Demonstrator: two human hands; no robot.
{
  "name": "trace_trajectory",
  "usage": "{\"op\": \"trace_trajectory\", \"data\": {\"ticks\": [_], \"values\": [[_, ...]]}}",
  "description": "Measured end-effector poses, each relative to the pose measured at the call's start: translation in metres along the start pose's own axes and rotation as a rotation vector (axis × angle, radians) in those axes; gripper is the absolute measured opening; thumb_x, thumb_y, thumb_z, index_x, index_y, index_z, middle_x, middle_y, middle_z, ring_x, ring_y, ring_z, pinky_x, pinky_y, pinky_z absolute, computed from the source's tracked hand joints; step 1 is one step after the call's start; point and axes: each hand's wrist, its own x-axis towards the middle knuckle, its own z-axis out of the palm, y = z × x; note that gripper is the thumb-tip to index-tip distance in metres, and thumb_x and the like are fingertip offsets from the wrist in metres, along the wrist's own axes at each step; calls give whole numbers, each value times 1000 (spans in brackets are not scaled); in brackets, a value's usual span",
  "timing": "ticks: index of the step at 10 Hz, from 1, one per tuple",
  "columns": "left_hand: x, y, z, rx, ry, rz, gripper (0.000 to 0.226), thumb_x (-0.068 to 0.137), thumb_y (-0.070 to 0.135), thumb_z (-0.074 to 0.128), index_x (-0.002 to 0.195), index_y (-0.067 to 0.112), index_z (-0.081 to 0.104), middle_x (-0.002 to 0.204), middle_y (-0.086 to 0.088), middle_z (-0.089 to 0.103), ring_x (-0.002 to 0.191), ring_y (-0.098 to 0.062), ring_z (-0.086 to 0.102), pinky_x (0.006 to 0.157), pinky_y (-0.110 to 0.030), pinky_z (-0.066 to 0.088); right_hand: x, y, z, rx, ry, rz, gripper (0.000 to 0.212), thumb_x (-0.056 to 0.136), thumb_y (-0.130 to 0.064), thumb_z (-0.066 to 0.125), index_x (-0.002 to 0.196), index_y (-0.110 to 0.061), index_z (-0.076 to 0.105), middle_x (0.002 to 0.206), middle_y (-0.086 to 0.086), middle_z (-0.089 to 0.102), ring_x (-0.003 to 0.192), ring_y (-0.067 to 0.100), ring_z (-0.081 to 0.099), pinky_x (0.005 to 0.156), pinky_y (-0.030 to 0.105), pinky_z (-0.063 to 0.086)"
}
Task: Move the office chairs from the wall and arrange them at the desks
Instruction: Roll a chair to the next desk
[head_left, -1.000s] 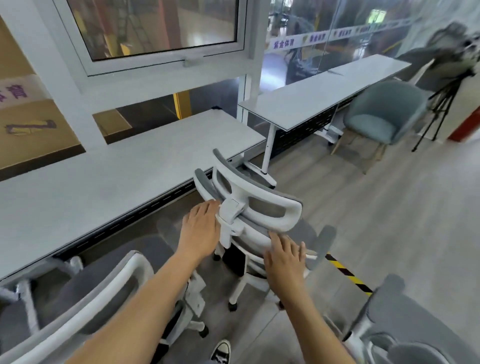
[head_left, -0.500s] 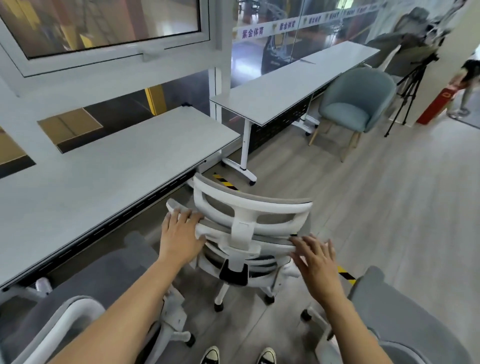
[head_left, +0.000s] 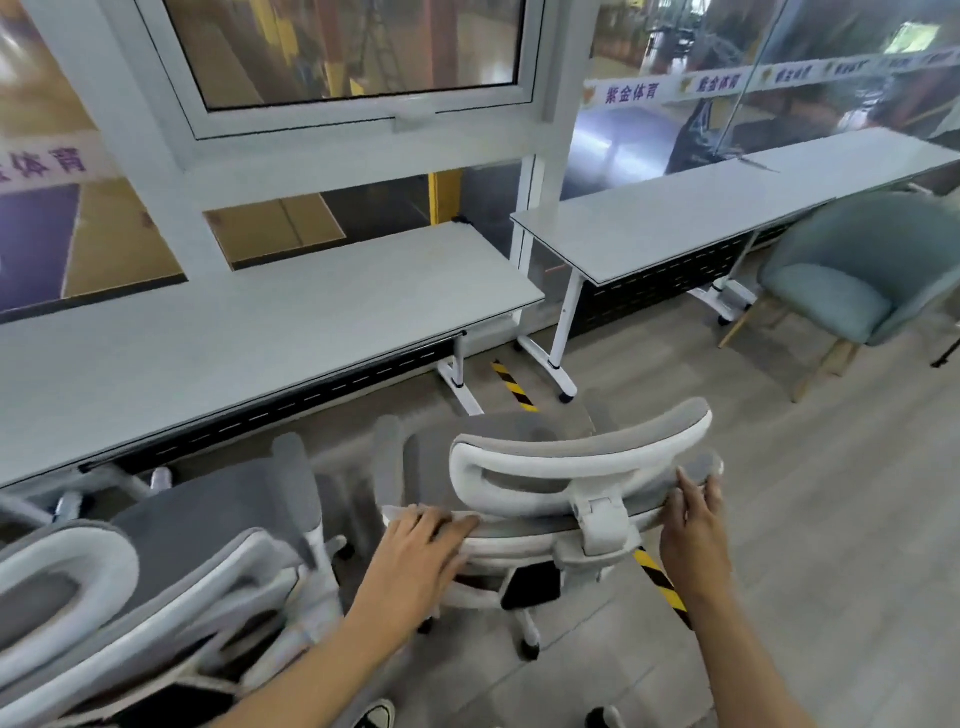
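Chair: office chair (head_left: 582, 457) faces the desk (head_left: 291, 322) — backrest broadside to it.
Grips: left grip (head_left: 421, 543), right grip (head_left: 693, 527) pressing flat on its ends (nothing clenched).

Teal armchair (head_left: 831, 296); striped floor tape (head_left: 512, 387)
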Motion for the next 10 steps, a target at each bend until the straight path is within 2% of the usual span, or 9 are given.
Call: {"op": "trace_trajectory", "data": {"ticks": [1,2,3,4,6,7,8,9,10], "values": [[11,15,8,59,6,-35,41,88,36,69,128,32,62,111,6,66,101,-18,64,97,-43,50,24,12,-6,24,-16,15,46,102,-22,38,146,-12,45,153,12,36,138,32,35,113,40,33],[30,30,12,121,10,-103,43,82,38,76,124,35,65,110,7,70,102,-18,68,95,-44,53,54,13,-8,5,-26,-11,47,103,-22,36,148,-13,42,154,11,34,139,34,34,113,46,34],[38,37,15,97,14,-137,43,82,37,75,124,35,64,108,8,69,99,-16,67,93,-42,53,64,18,-10,-17,-25,-90,45,104,-19,34,148,-8,43,156,15,31,143,34,28,116,45,29],[48,45,17,101,29,-158,41,86,35,71,126,34,63,108,9,68,98,-16,65,93,-40,51,86,17,-4,83,-22,-63,42,107,-15,32,145,-6,46,164,17,19,153,26,16,116,39,30],[73,43,20,83,0,-231,35,93,39,63,127,33,62,111,9,66,103,-15,61,101,-37,46,108,21,-3,196,-41,-31,40,107,-21,36,144,-13,50,167,12,8,153,25,18,112,26,22],[74,41,22,60,11,-258,33,91,38,65,124,31,64,106,8,66,97,-17,61,97,-36,48,114,20,0,209,-57,-53,40,107,-18,38,144,-11,50,166,15,9,153,26,17,117,31,24],[71,42,21,37,17,-299,31,92,37,65,122,32,63,104,9,65,95,-17,59,94,-32,48,118,17,6,243,-75,-64,40,107,-22,37,144,-11,51,166,13,8,153,23,14,120,31,20],[65,38,19,31,26,-323,30,91,36,66,121,31,64,105,8,65,96,-18,59,92,-32,48,118,14,13,239,-101,-45,41,108,-26,36,144,-14,51,167,11,6,153,22,14,118,29,18],[56,32,13,40,50,-353,31,90,33,69,121,27,66,108,5,67,100,-21,60,91,-36,51,113,13,25,226,-137,-90,42,107,-32,36,144,-18,51,167,10,7,153,23,16,120,34,21]]}}
